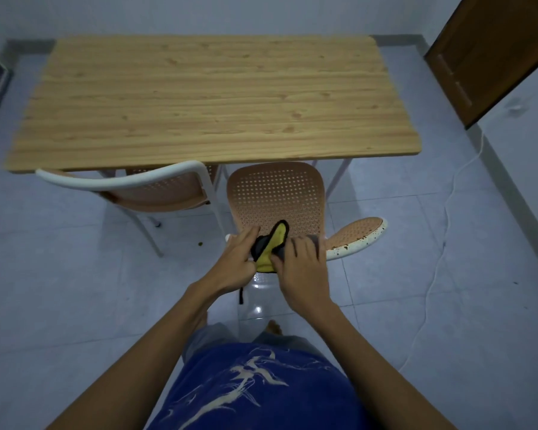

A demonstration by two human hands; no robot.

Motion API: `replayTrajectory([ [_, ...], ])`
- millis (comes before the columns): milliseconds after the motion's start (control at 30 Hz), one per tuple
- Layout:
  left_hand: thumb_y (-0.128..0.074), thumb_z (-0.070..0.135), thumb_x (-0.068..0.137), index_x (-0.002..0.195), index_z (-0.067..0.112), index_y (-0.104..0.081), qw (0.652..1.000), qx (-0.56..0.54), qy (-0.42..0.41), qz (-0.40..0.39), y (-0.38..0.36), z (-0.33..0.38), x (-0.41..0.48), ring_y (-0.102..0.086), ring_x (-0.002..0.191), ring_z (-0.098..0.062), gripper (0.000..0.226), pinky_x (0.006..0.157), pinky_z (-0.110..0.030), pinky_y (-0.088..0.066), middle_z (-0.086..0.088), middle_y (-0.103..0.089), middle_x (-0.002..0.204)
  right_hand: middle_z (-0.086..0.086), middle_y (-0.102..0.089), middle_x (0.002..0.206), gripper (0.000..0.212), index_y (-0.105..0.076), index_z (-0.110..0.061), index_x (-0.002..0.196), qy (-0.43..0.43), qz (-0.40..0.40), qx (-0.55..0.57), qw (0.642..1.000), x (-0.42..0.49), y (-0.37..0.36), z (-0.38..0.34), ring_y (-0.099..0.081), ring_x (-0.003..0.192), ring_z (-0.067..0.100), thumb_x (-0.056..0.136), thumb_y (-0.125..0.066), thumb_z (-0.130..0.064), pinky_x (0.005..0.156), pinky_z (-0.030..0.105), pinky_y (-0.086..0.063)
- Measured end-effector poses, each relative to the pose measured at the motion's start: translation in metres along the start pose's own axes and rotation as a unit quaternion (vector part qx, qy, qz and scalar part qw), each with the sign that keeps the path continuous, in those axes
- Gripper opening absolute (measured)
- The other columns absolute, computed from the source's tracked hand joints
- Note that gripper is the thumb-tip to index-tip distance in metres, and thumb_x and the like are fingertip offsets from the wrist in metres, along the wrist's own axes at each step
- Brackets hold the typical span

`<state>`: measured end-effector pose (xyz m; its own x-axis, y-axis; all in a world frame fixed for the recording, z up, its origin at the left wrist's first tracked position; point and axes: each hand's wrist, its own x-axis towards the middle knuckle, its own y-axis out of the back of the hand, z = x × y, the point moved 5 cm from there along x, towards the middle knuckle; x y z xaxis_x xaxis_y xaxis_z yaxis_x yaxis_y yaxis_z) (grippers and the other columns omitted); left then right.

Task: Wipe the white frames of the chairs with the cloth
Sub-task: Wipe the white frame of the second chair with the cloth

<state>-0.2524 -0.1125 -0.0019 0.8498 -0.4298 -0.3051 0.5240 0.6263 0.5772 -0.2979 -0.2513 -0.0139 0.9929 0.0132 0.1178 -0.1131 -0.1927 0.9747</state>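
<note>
So from the head view, both hands are bunched on the cloth (269, 245), a yellow one with a dark edge and a grey side, right at the top of the near chair's backrest frame (354, 245). The left hand (235, 262) pinches its left edge and the right hand (302, 268) clamps over its right part, fingers curled around it. The cloth's long axis runs from near the person up and away, with a yellow flap pointing toward the table (199, 97), and a dark loop dangles under it. That white frame is speckled with dark spots (looks pretty grimy). A second chair (131, 181) sits just to the left, tucked partway under the wood-grain table. Floor (59, 274) is pale glossy tile, a white cable (441, 243) snakes along the right side, and a brown door (494, 51) sits at upper right.
</note>
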Motion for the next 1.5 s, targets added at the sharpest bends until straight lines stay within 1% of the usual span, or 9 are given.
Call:
replayTrajectory([
  [133,-0.056,0.009,0.086,0.142,0.028,-0.035,0.999,-0.009,-0.041,0.000,0.000,0.007,0.004,-0.044,0.116,-0.018,0.063,0.088,-0.008,-0.024,0.000,-0.049,0.128,0.015,-0.053,0.139,0.066,-0.044,-0.006,0.145,0.066,-0.020,0.018,0.997,-0.005,-0.001,-0.023,-0.044,0.136,0.035,0.080,-0.046,-0.005,0.124,0.049,-0.020],
  [367,-0.041,0.014,0.073,0.143,0.007,-0.031,0.998,0.061,-0.023,-0.015,-0.003,0.015,0.004,-0.032,0.129,-0.027,0.072,0.094,-0.020,-0.012,-0.006,-0.038,0.142,0.015,-0.050,0.148,0.067,-0.044,-0.002,0.148,0.065,0.008,0.028,0.997,-0.030,0.011,0.036,-0.042,0.142,0.033,0.082,-0.030,0.001,0.118,0.050,-0.033],
  [500,-0.039,0.026,0.069,0.131,0.006,-0.041,0.994,0.106,-0.024,0.012,-0.012,0.022,0.014,-0.036,0.121,-0.025,0.065,0.110,-0.038,-0.014,-0.003,-0.044,0.126,0.015,-0.032,0.160,0.068,-0.032,-0.002,0.154,-0.060,0.028,0.042,0.997,-0.036,0.015,0.072,-0.020,0.152,0.032,0.088,-0.049,-0.003,0.123,0.052,-0.021],
  [567,-0.036,0.022,0.075,0.122,0.010,-0.047,0.995,0.092,-0.023,0.019,-0.019,0.028,0.017,-0.037,0.120,-0.021,0.050,0.117,-0.048,0.000,0.000,-0.047,0.123,0.013,-0.024,0.164,0.063,-0.029,-0.006,0.155,-0.070,0.004,0.073,0.995,-0.035,0.010,0.049,-0.010,0.155,0.030,0.101,-0.046,-0.031,0.125,0.053,-0.012],
  [700,-0.032,0.012,0.085,0.102,0.018,-0.060,0.997,-0.039,-0.011,0.066,-0.030,0.040,0.025,-0.048,0.107,-0.009,0.033,0.113,-0.038,0.004,0.007,-0.061,0.108,0.006,-0.017,0.167,0.064,-0.022,-0.016,0.159,-0.029,-0.022,0.102,0.994,-0.036,0.005,0.021,-0.003,0.156,0.022,0.106,-0.020,-0.051,0.125,0.050,-0.007],
  [867,-0.025,0.029,0.097,0.133,0.016,-0.051,0.997,0.041,0.033,0.058,-0.037,0.026,0.036,-0.039,0.131,-0.013,0.046,0.115,-0.037,0.010,0.001,-0.051,0.138,0.013,-0.003,0.168,0.071,-0.012,-0.003,0.159,-0.231,0.017,0.109,0.967,-0.012,0.007,0.082,0.006,0.156,0.024,0.105,-0.026,-0.048,0.126,0.045,-0.003],
  [1067,-0.026,0.032,0.098,0.076,0.024,-0.055,0.985,0.144,0.006,0.097,-0.044,0.029,0.035,-0.051,0.101,-0.015,0.038,0.103,-0.037,-0.005,0.010,-0.057,0.095,0.019,0.015,0.165,0.074,-0.003,0.004,0.157,-0.314,0.026,0.133,0.940,-0.008,0.003,0.061,0.014,0.154,0.031,0.106,-0.035,-0.038,0.126,0.048,-0.003],
  [1233,-0.022,0.035,0.096,0.083,0.023,-0.060,0.972,0.197,0.004,0.129,-0.048,0.030,0.032,-0.049,0.106,-0.016,0.043,0.103,-0.039,-0.008,0.007,-0.060,0.103,0.017,0.006,0.167,0.076,-0.003,0.000,0.158,-0.231,0.031,0.124,0.965,-0.027,-0.002,0.061,0.009,0.155,0.029,0.104,-0.013,-0.052,0.125,0.042,0.000],
  [1500,-0.018,0.038,0.095,0.098,0.019,-0.067,0.969,0.213,-0.008,0.121,-0.046,0.030,0.031,-0.046,0.118,-0.018,0.053,0.103,-0.036,-0.005,0.003,-0.058,0.121,0.020,0.005,0.167,0.070,-0.009,-0.006,0.160,-0.333,0.065,0.149,0.929,-0.004,0.008,0.133,0.009,0.155,0.032,0.104,-0.022,-0.047,0.125,0.052,-0.001],
])
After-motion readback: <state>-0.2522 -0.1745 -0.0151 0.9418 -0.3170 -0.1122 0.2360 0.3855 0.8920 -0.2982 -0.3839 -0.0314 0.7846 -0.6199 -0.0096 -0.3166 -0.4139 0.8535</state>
